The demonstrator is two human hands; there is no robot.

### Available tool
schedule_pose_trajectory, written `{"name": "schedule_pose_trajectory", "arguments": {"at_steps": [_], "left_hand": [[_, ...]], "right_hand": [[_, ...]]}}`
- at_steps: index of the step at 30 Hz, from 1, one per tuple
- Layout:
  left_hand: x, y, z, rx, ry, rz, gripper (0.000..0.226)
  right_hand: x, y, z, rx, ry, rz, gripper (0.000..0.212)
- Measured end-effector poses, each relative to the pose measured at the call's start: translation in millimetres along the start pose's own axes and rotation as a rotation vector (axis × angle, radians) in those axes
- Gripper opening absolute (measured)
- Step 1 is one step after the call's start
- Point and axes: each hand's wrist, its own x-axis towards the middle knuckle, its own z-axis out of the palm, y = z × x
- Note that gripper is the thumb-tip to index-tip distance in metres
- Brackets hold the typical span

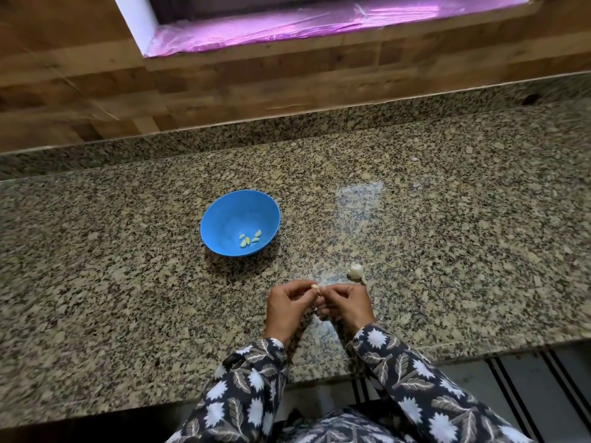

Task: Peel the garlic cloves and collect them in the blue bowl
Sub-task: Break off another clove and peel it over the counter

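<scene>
Head view, looking down. The left hand (287,306) and right hand (348,305) meet near the counter's front edge, knuckles up and fingers curled inward. Both pinch one small pale clove (315,287) at the fingertips, the left from its left side and the right from its right side. The clove shows only as a small pale spot between the fingertips; how much skin is on it cannot be told. Both wrists emerge from dark sleeves (399,372) printed with white flowers and grey leaves.

Just beyond the right hand, a whitish bulb (356,271) lies on the counter (447,219), near the fingers but apart from them. Further back and to the left stands the bowl (230,219), blue, upright, well apart from both hands. Inside it, low on the near wall, lie a few peeled cloves (250,238), yellowish, close together.

The counter is speckled granite with a pale sheen to the right of the bowl. A granite upstand runs along its rear edge. Behind this rises a wall (96,91) with a wood-plank pattern, and at the top is a sill (287,27) covered in pink-purple film. Below the counter's front edge, right, a grey cabinet front (527,378) bears dark stripes.
</scene>
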Motion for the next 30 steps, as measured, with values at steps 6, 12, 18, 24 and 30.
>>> {"name": "schedule_pose_trajectory", "arguments": {"at_steps": [6, 12, 18, 24, 30], "left_hand": [[-3, 6, 2, -0.294, 0.016, -0.151, 0.017], [-8, 8, -2, -0.749, 0.022, -0.322, 0.022], [-5, 8, -13, -0.850, 0.007, -0.336, 0.025], [-6, 7, -14, -0.770, -0.002, -0.333, 0.030], [-6, 4, -10, -0.702, 0.010, -0.318, 0.026]], "right_hand": [[0, 1, 0, -0.086, 0.001, -0.071, 0.015], [5, 5, -1, -0.120, 0.037, -0.087, 0.010], [6, 7, -3, -0.017, 0.187, -0.083, 0.010], [10, 8, -6, -0.364, 0.269, -0.186, 0.012], [6, 5, -5, -0.712, 0.168, -0.336, 0.020]]}}
